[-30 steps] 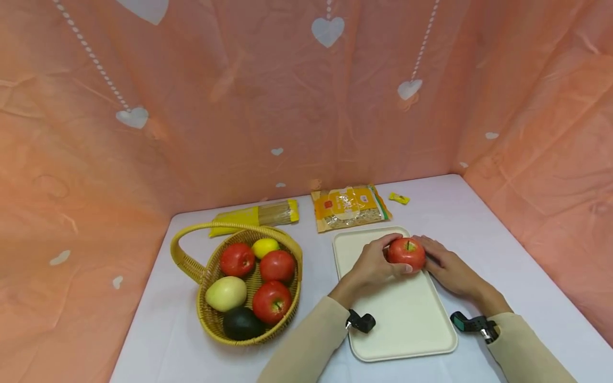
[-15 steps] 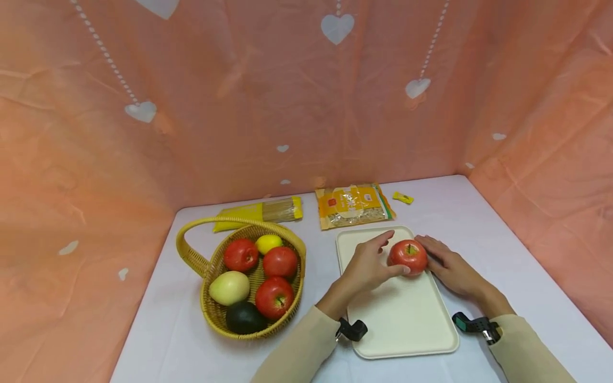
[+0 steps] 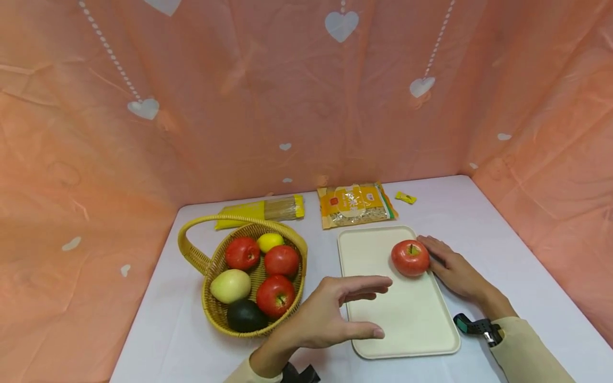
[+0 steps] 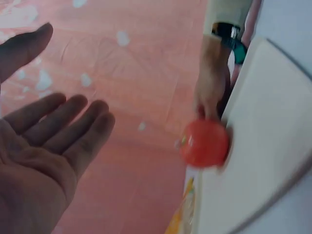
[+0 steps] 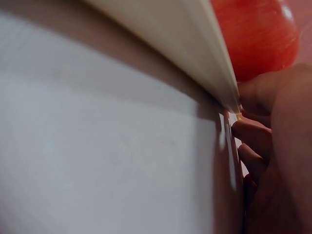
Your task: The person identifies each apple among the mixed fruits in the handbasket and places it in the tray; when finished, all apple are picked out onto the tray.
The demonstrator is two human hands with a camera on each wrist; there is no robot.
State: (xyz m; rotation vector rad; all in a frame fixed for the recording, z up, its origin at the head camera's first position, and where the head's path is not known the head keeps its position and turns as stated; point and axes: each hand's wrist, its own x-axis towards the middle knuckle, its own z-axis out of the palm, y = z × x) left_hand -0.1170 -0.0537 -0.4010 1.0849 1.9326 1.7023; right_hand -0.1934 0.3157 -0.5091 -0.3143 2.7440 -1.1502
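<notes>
A red apple [image 3: 410, 258] sits stem up near the far right edge of a cream tray [image 3: 402, 319]. My right hand [image 3: 457, 274] holds the tray's right rim. In the right wrist view the thumb [image 5: 263, 92] lies over the rim close under the apple, the other fingers [image 5: 253, 134] at its outer side. My left hand [image 3: 330, 314] hovers over the near left side of the tray, thumb and fingers spread wide apart. Its empty palm [image 4: 34, 180] shows in the left wrist view, away from the apple.
Left of the tray stands a yellow wicker basket [image 3: 207, 303] with several red apples, a lemon, a pale green fruit and a dark one. Behind lie a yellow noodle pack [image 3: 258, 210], an orange packet [image 3: 355, 205] and a small yellow sachet [image 3: 405, 198].
The left hand has let go of the apple and drawn back toward the near left. The apple stays on the tray. My right hand keeps its place at the rim.
</notes>
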